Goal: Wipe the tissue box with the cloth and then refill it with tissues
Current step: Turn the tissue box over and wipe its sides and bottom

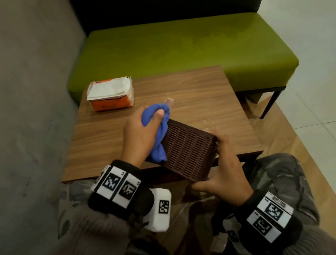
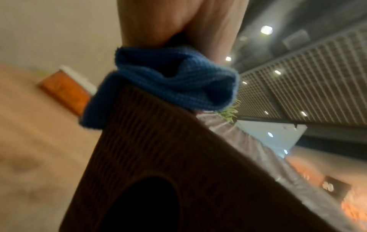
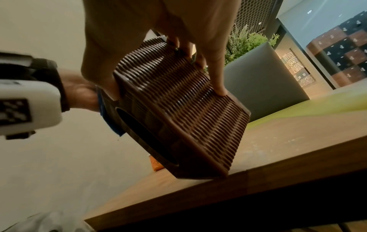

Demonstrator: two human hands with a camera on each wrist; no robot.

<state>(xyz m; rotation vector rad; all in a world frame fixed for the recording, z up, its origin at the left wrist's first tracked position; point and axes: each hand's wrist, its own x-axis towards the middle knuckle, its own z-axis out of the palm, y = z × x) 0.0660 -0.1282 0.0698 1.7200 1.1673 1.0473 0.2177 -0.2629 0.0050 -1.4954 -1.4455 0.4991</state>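
A dark brown woven tissue box [image 1: 188, 148] is tilted up over the near edge of the wooden table [image 1: 201, 95]. My right hand [image 1: 222, 176] grips its near end, thumb under one side and fingers [image 3: 218, 78] along the ribbed side [image 3: 178, 113]. My left hand [image 1: 141, 131] clutches a bunched blue cloth [image 1: 160, 128] and presses it against the box's far left edge [image 2: 151, 119]; the cloth [image 2: 170, 78] drapes over that edge. The box's oval opening [image 2: 143, 204] faces down towards me. An orange pack of white tissues [image 1: 111, 94] lies at the table's far left corner.
A green bench seat [image 1: 171, 46] with a dark back stands beyond the table. A grey wall [image 1: 15, 108] runs close along the left. A small clear plastic piece [image 1: 169, 101] lies on the table behind the cloth. Tiled floor [image 1: 321, 79] opens to the right.
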